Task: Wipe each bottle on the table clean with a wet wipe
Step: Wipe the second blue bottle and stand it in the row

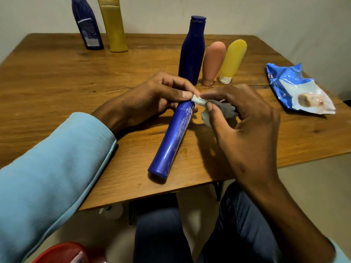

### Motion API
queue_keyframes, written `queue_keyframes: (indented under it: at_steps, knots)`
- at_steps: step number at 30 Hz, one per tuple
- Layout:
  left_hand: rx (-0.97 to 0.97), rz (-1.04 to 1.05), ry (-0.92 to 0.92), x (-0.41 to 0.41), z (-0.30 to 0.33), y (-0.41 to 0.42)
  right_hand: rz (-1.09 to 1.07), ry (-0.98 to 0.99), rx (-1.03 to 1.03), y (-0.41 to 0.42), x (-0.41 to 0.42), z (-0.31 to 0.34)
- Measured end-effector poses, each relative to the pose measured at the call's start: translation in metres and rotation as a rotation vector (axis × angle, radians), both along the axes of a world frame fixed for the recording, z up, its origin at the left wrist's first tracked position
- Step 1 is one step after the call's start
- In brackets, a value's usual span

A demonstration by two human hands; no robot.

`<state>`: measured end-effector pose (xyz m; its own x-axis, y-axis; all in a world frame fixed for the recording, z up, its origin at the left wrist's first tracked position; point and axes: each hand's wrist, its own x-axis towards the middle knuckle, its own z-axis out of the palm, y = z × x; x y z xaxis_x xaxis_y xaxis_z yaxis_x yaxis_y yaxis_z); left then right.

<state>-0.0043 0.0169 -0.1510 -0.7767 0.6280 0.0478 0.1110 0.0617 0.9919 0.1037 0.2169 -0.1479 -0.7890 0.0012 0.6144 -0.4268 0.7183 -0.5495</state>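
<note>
Right now my left hand (152, 95) and right hand (237, 118) both pinch the wet wipe (218, 109), fingers closed on it, at the far end of the blue bottle (172, 139) lying on the table (57, 76). At one o'clock stand three more bottles (212, 61); at eleven, two others (100, 25).

Single view only, from a camera worn on the person's head. It faces forward and steeply down over the near edge of the wooden surface (57, 76). Close range: the hands, left hand (152, 97) and right hand (245, 126), fill mid-frame. Wide-angle bending shows at the margins. Coverage runs from the person's lap at the bottom to the back wall (266, 16) at the top. No second view to compare.
</note>
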Motion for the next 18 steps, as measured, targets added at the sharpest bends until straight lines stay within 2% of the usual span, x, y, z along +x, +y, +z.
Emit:
queue_keyframes:
  at_steps: [7,18]
  knots:
    - [0.04,-0.034,-0.025,0.002,0.001,0.002,-0.03,-0.001,0.067,-0.009,-0.003,-0.007]
    - [0.07,-0.015,-0.037,-0.001,-0.001,0.0,0.158,-0.091,0.015,-0.009,0.05,-0.008]
